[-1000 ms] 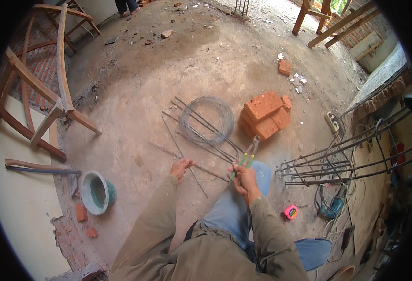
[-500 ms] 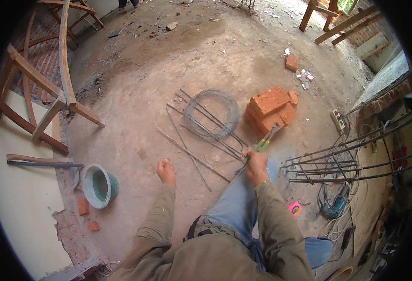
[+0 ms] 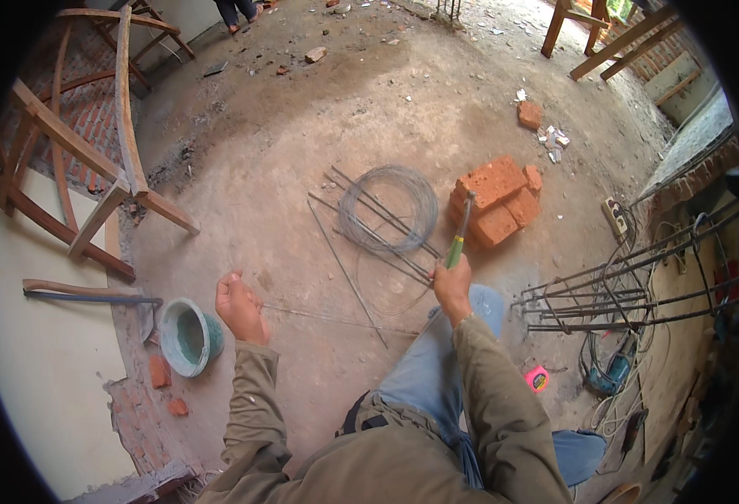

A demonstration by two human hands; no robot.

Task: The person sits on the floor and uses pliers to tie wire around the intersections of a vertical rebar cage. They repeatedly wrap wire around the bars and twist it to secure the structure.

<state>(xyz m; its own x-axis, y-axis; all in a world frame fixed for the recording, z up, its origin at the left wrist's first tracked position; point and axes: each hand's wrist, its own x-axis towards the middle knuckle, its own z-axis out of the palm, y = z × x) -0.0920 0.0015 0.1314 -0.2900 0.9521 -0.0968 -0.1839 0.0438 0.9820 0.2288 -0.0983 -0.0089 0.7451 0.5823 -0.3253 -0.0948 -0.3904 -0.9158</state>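
My right hand (image 3: 452,288), beside my bent knee, is closed around the green handles of a pair of pincers (image 3: 461,234); their dark head points away toward the stacked bricks (image 3: 494,202). On the left, my left hand (image 3: 241,309) is closed at the end of a thin metal rod (image 3: 336,317). This rod runs low across to my knee. Between and beyond my hands lies a coil of thin wire (image 3: 388,208), resting over several dark steel bars (image 3: 329,204). Another thin rod (image 3: 348,275) lies slanted nearer me.
To the left stand a bucket (image 3: 191,338), a long-handled tool (image 3: 92,294) and a wooden frame (image 3: 126,109). On the right are a rebar cage (image 3: 621,298), a pink tape measure (image 3: 536,379), a blue power tool (image 3: 611,374) and a socket strip (image 3: 614,217). A person's feet (image 3: 235,28) show far off.
My left hand has moved left, and the thin rod has swung from slanting to nearly crosswise, its end now at that hand. The pincers have turned to point more straight ahead.
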